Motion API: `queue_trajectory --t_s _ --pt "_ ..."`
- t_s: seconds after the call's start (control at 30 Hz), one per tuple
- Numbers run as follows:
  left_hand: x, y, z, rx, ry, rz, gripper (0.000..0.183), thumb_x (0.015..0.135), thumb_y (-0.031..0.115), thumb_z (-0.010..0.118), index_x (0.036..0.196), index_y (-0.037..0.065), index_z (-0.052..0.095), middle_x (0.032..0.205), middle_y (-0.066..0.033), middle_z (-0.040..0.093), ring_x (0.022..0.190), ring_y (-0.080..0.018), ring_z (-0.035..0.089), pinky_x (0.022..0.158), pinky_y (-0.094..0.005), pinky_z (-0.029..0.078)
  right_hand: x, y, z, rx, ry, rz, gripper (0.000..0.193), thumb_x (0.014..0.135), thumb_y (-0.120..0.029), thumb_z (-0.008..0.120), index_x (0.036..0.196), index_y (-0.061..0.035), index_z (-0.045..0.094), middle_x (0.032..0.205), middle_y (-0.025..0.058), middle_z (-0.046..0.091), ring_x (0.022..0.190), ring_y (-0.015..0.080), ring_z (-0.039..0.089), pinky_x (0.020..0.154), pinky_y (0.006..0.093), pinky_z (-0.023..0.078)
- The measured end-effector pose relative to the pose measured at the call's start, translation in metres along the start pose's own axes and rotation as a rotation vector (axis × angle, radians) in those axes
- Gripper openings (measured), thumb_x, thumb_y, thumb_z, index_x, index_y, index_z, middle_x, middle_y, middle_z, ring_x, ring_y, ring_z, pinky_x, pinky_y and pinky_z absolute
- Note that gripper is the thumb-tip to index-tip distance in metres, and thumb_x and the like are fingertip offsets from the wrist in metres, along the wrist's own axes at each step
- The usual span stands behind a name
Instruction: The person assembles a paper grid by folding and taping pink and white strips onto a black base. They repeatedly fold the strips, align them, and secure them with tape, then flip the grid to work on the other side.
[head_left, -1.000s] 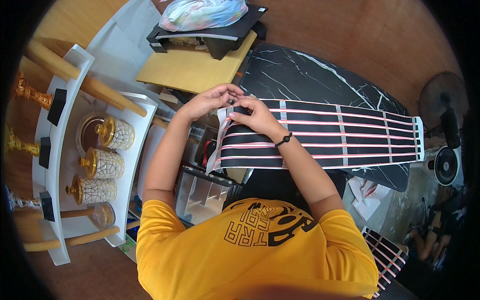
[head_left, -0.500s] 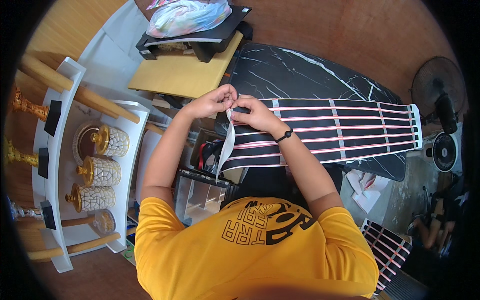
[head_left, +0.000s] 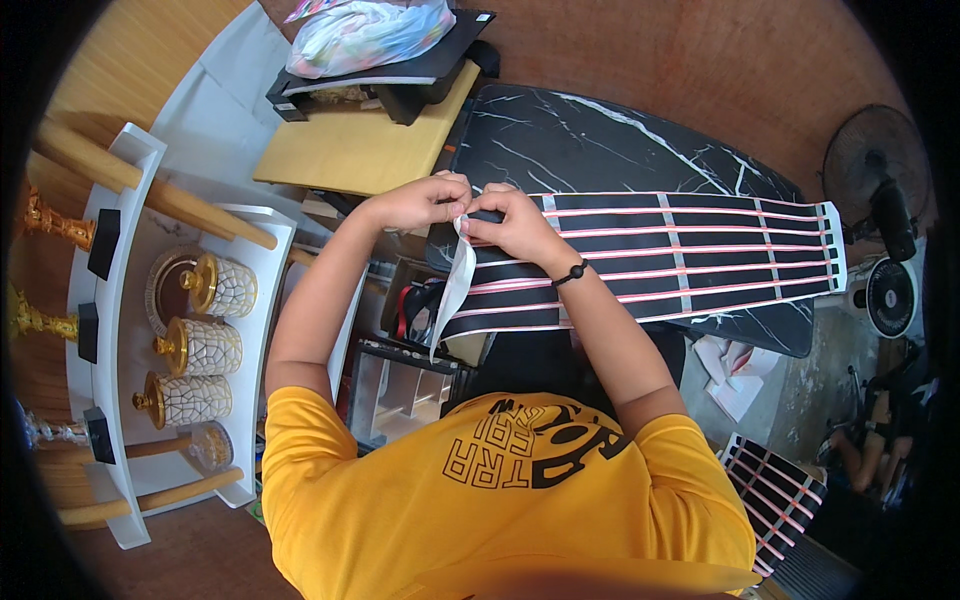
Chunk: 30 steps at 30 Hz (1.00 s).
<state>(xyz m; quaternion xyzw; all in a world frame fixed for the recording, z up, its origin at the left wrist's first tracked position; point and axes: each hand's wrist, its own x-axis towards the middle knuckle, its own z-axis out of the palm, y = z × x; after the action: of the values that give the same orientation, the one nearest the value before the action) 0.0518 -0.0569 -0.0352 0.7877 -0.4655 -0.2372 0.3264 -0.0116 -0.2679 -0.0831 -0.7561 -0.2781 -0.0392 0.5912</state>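
Observation:
A long black sheet (head_left: 715,229) with pink, red and white lengthwise bands and grey crossbands lies over the marble-patterned table. Along its left end hangs a loose white strip (head_left: 454,288), its lower part dangling off the sheet. My left hand (head_left: 422,203) pinches the top of this strip at the sheet's far left corner. Close beside it, my right hand (head_left: 508,226) grips the same corner between thumb and fingers, with a bit of the black sheet showing in the grasp. The fingertips nearly touch, and the exact fold between them is hidden.
The black marble-patterned table (head_left: 600,140) extends behind the sheet. At the back left stands a yellow table (head_left: 350,155) bearing a black device and a plastic bag (head_left: 375,38). White shelves (head_left: 262,330) with gold-lidded jars (head_left: 205,345) are left. Fans (head_left: 888,300) stand right.
My left fingers have shifted slightly at the corner, and both hands still hold the strip and sheet end there. The sheet stays in nearly the same place.

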Motion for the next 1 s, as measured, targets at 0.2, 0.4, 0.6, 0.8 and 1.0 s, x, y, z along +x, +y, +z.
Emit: queue_trajectory --t_s 0.2,0.4,0.6,0.8,1.0 --pt "0.002 -0.016 0.026 -0.614 0.179 0.063 0.012 0.096 0.015 0.056 0.088 0.008 0.052 0.097 -0.0005 0.044 0.093 -0.0131 0.046 0.087 -0.0281 0.039 -0.005 -0.001 -0.001 0.047 0.109 -0.031 0.016 0.08 -0.018 0.078 0.09 -0.0055 0.075 0.076 0.0078 0.058 0.079 0.0228 0.054 0.076 0.0342 0.043" --pt "0.004 -0.039 0.026 -1.013 0.378 0.117 0.007 0.093 0.013 0.059 0.09 0.009 0.053 0.104 -0.0026 0.049 0.098 -0.0141 0.05 0.089 -0.0261 0.041 -0.011 0.005 0.006 0.124 0.231 -0.025 0.013 0.081 -0.013 0.077 0.092 -0.0054 0.075 0.075 0.005 0.056 0.076 0.018 0.051 0.07 0.0311 0.041" --pt "-0.014 -0.02 0.001 -0.808 0.675 -0.428 0.056 0.102 0.039 0.051 0.147 0.01 0.038 0.141 -0.0124 0.05 0.116 -0.0203 0.054 0.099 -0.0354 0.044 -0.005 0.011 0.011 0.14 0.412 0.075 0.022 0.081 -0.02 0.079 0.094 -0.0026 0.074 0.078 0.0065 0.06 0.074 0.0179 0.055 0.065 0.0306 0.043" --pt "-0.024 0.049 0.022 -0.192 0.813 -0.498 0.083 0.091 0.03 0.07 0.156 0.009 0.021 0.13 -0.0178 0.055 0.08 -0.0158 0.061 0.073 -0.0303 0.051 0.006 0.013 0.016 -0.119 0.399 0.073 0.022 0.08 -0.021 0.078 0.091 -0.0027 0.074 0.086 0.0113 0.065 0.083 0.0286 0.059 0.074 0.0372 0.046" --pt "-0.018 0.04 0.024 0.209 0.868 -0.664 0.074 0.082 0.011 0.074 0.146 0.011 0.036 0.083 -0.0154 0.061 0.07 -0.0234 0.06 0.069 -0.0338 0.049 -0.002 0.005 0.02 -0.162 0.403 0.088 0.017 0.079 -0.018 0.077 0.086 -0.0034 0.073 0.088 0.0107 0.066 0.088 0.0304 0.058 0.079 0.0396 0.046"
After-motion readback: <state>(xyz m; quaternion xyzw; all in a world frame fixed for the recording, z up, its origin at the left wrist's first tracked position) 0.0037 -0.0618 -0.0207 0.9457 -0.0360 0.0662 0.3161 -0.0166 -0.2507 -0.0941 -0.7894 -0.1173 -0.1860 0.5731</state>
